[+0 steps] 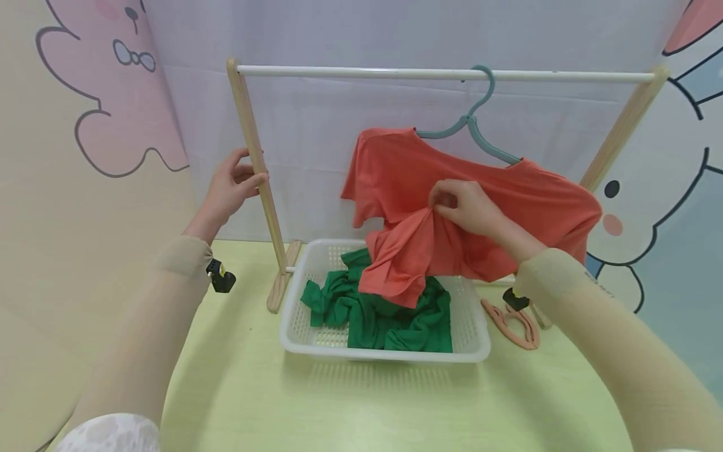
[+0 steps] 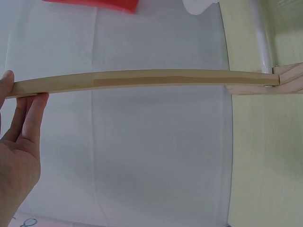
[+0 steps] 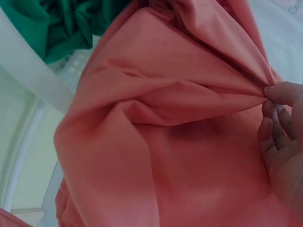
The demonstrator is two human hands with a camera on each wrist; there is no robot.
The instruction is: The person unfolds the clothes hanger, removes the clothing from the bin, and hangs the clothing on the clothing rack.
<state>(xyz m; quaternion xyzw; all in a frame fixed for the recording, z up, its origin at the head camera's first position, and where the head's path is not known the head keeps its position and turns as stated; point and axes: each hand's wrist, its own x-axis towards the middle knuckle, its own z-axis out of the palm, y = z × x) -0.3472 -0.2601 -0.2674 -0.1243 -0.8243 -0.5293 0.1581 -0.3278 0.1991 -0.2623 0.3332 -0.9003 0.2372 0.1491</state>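
Note:
A coral-red T-shirt (image 1: 508, 207) hangs on a grey-green hanger (image 1: 491, 149), whose hook goes over the white rail (image 1: 361, 73) of a small clothes rack. Between thumb and fingertips, my right hand (image 1: 467, 204) pinches a gathered fold of the shirt's front. The right wrist view shows that fold drawn to a point at the fingertips. My left hand (image 1: 228, 188) grips the rack's left wooden post (image 1: 252, 135), thumb on one side and fingers on the other. The bunched lower part of the shirt hangs over green cloth (image 1: 369, 317) in a white basket (image 1: 386, 355).
An orange folded hanger (image 1: 516, 326) lies on the pale green table (image 1: 361, 408), right of the basket. The rack's left wooden foot (image 1: 278, 290) stands beside the basket's left side. Behind the rack hangs a white curtain (image 1: 305, 125).

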